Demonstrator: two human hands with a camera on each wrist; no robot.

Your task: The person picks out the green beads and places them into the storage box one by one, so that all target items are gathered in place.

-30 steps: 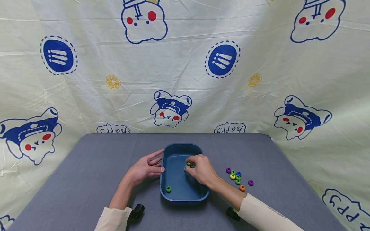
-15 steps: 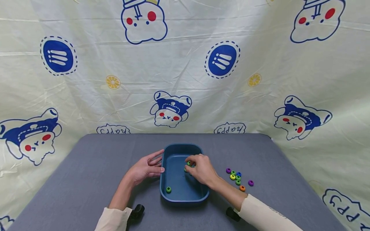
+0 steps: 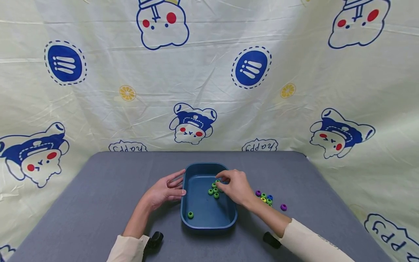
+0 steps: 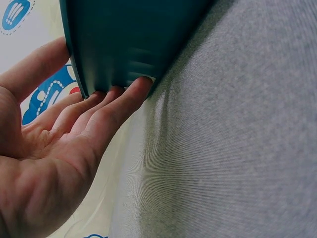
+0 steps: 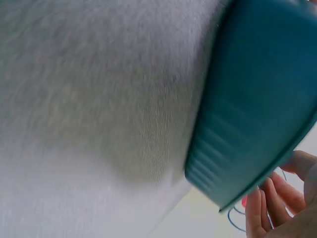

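Head view: the left hand (image 3: pixel 167 189), fingers extended, touches the side of a blue tray (image 3: pixel 209 228) holding green beads (image 3: pixel 216 195); the right hand (image 3: pixel 238 186) curves its thumb and forefinger near them, whether gripping one cannot be told. Left wrist view: outstretched fingers (image 4: pixel 116 114) meet the tray's wall. Right wrist view: the right hand appears at its rim.

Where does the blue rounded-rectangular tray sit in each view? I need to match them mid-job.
Head: tray at lower centre.
Left wrist: tray at top, left of centre.
Right wrist: tray along the right side.
Shared landmark: grey fabric tabletop.
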